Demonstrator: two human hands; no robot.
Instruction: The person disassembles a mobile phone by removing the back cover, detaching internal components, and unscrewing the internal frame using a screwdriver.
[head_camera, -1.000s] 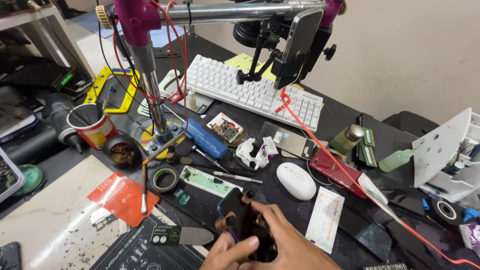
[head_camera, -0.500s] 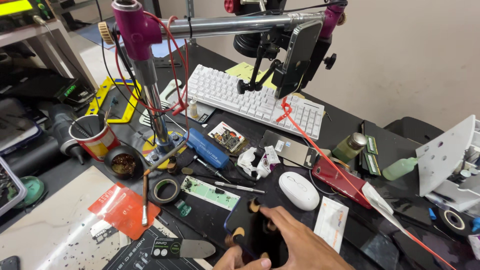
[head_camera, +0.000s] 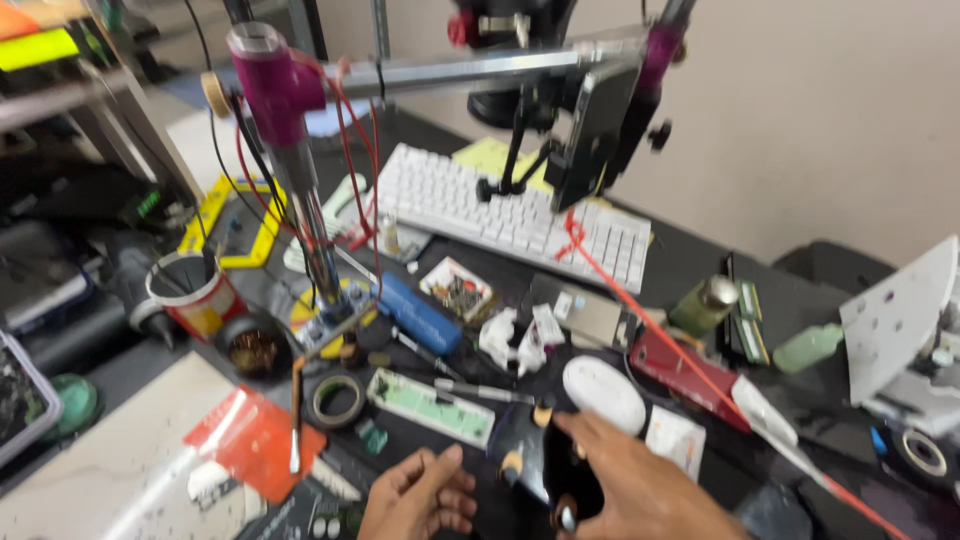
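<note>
- The black work mat (head_camera: 700, 270) carries everything, crowded so each tool sits within your reach; there is one mat.
- One metal boom stand (head_camera: 300, 200) rises from the left of the mat, its single horizontal arm holding a dark device (head_camera: 595, 130) above the bench, likely so it looks down on the work.
- One white keyboard (head_camera: 500, 210) lies at the back, pushed clear of the working space in front.
- One white mouse (head_camera: 603, 393) sits just beyond your right fingertips.
- One blue cylindrical tool (head_camera: 420, 312) lies near the stand's foot, and one red-and-white cup (head_camera: 195, 295) stands left of it, holding tools upright.
- Your right hand (head_camera: 640, 485) rests on the black device (head_camera: 540, 465) at the front edge, fingers extended over its top; whether they grip it or only steady it, you cannot tell from this blurred view.
- Your left hand (head_camera: 420, 495) lies just left of that device, fingers loosely curled and holding nothing, apparently close by to support it.
- One roll of tape (head_camera: 335, 398) lies flat left of the green strip (head_camera: 430, 405).
</note>
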